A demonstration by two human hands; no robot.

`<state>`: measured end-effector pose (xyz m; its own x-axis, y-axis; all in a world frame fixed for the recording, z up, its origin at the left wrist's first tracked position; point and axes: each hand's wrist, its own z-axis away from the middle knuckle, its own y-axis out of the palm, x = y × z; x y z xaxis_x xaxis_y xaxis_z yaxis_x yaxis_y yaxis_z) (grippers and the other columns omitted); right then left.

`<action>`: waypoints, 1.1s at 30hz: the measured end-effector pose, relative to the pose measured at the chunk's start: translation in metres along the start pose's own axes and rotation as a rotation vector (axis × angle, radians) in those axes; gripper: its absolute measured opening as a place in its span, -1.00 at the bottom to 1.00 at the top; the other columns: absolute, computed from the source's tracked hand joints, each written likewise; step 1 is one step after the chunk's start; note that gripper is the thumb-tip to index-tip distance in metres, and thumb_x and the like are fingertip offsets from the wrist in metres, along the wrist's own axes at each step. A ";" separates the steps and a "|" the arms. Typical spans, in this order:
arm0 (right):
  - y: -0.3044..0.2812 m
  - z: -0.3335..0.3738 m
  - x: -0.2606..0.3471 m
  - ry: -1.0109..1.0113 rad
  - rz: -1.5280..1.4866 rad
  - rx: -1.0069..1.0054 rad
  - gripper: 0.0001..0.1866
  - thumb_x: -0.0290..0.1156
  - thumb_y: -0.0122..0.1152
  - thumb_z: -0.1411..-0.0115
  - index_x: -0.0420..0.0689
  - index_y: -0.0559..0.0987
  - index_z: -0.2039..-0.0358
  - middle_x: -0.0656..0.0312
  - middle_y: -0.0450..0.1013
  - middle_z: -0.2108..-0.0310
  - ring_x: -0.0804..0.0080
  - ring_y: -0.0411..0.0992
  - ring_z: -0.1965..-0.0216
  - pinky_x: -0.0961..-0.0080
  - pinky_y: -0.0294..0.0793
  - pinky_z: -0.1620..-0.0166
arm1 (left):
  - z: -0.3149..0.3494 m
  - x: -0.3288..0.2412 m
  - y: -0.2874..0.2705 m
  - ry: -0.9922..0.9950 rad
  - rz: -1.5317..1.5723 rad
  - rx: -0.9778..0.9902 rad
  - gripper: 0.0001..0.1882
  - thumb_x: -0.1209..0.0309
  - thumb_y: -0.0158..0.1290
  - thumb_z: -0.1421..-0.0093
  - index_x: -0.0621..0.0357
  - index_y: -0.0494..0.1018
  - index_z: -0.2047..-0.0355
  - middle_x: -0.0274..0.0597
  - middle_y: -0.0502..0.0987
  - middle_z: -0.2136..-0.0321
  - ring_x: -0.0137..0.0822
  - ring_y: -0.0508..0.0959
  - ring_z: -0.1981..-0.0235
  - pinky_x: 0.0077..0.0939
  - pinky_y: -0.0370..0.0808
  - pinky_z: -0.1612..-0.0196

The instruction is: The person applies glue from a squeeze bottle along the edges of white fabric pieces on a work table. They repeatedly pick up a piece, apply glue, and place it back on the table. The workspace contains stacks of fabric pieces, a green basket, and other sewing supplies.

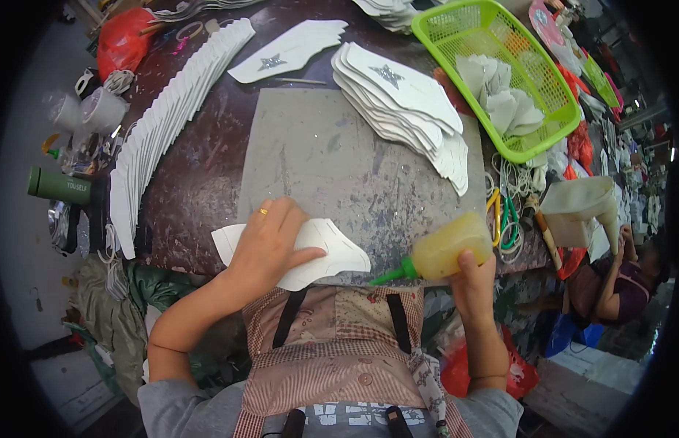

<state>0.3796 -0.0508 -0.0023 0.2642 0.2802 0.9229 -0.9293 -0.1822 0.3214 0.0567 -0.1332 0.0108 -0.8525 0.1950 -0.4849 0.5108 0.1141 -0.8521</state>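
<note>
My left hand (270, 244) grips a white cut piece (332, 250) with curved edges and faint lines marked on it, at the near edge of a grey board (303, 153). The fingers bend over its far side and the thumb lies on top. In my right hand (474, 285) is a squeeze bottle (449, 247) of yellowish liquid, tilted so that its green nozzle (390, 274) points left and down. The tip sits just right of the white piece, apart from it. Beyond the board are a stack of white pieces (398, 95) and a single one (288, 51), both showing a silver star.
A long fanned row of white pieces (171, 109) lines the table's left side. At the back right stands a green basket (500, 152) with pale scraps inside. Scissors (509, 219) and cords lie at right, near a plastic container (573, 212). Another person (609, 288) sits farther right.
</note>
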 end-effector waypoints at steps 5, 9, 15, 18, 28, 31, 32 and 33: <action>-0.036 -0.024 -0.012 -0.079 -0.432 -0.116 -0.32 -0.02 0.16 -0.28 -0.10 0.23 -0.28 0.13 0.33 -0.17 0.16 0.36 -0.15 0.10 0.42 -0.16 | -0.026 0.013 -0.046 -0.114 0.359 0.073 -0.84 0.52 0.11 -0.16 0.26 0.44 0.24 0.01 0.45 0.34 -0.01 0.46 0.24 -0.29 0.39 0.13; -0.038 -0.029 -0.026 -0.262 -0.536 -0.198 -0.32 0.02 0.14 -0.28 -0.06 0.24 -0.28 0.13 0.33 -0.18 0.17 0.37 -0.14 0.13 0.44 -0.15 | -0.128 0.075 -0.091 -0.195 0.457 -0.289 -0.88 0.47 0.01 -0.23 0.27 0.44 0.26 -0.34 0.48 0.40 -0.57 0.41 0.32 -0.61 0.38 0.23; -0.022 -0.031 -0.019 -0.238 -0.593 -0.214 -0.31 0.02 0.15 -0.27 -0.06 0.25 -0.28 0.15 0.34 -0.17 0.20 0.41 -0.09 0.18 0.50 -0.11 | -0.241 0.256 -0.045 -0.416 0.334 -0.344 -0.78 0.42 0.13 -0.11 0.22 0.55 0.22 -0.04 0.61 0.26 -0.14 0.61 0.19 -0.30 0.51 0.08; -0.031 -0.031 -0.023 -0.251 -0.575 -0.245 -0.30 0.06 0.13 -0.27 -0.06 0.24 -0.28 0.18 0.35 -0.17 0.22 0.39 -0.12 0.18 0.46 -0.14 | -0.249 0.255 -0.017 -0.432 0.080 -0.399 -0.74 0.40 0.19 -0.09 0.19 0.54 0.19 0.02 0.57 0.24 0.01 0.54 0.10 -0.21 0.44 0.00; -0.027 -0.030 -0.022 -0.241 -0.502 -0.201 -0.31 0.09 0.12 -0.27 -0.05 0.26 -0.26 0.17 0.36 -0.14 0.22 0.40 -0.10 0.13 0.50 -0.08 | -0.276 0.040 0.011 0.434 0.182 -0.192 -0.72 0.35 0.10 -0.21 0.26 0.52 0.13 0.01 0.55 0.10 -0.02 0.48 0.00 -0.17 0.38 -0.10; -0.027 -0.032 -0.021 -0.232 -0.517 -0.167 -0.33 0.08 0.12 -0.28 -0.04 0.27 -0.25 0.16 0.36 -0.14 0.20 0.41 -0.10 0.13 0.50 -0.08 | -0.287 0.022 0.036 0.182 -0.222 0.193 -0.47 0.06 0.10 -0.19 0.24 0.47 0.01 0.06 0.51 0.01 0.00 0.44 -0.10 -0.12 0.30 -0.19; -0.025 -0.030 -0.022 -0.239 -0.532 -0.162 -0.33 0.08 0.12 -0.28 -0.04 0.26 -0.25 0.16 0.36 -0.14 0.20 0.41 -0.09 0.13 0.51 -0.07 | -0.285 0.020 0.040 0.186 -0.228 0.124 -0.45 0.03 0.09 -0.19 0.24 0.47 0.00 0.06 0.50 -0.01 0.00 0.43 -0.11 -0.09 0.27 -0.21; -0.024 -0.028 -0.023 -0.247 -0.555 -0.165 -0.33 0.07 0.12 -0.28 -0.05 0.26 -0.25 0.16 0.36 -0.14 0.20 0.41 -0.09 0.13 0.51 -0.07 | -0.280 0.019 0.044 0.197 -0.238 0.061 -0.43 0.00 0.07 -0.19 0.23 0.46 -0.01 0.06 0.48 -0.03 0.00 0.42 -0.13 -0.06 0.24 -0.23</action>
<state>0.3889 -0.0259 -0.0370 0.7522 0.0614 0.6561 -0.6589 0.0813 0.7478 0.0945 0.1482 0.0191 -0.9063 0.3557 -0.2283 0.2870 0.1212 -0.9502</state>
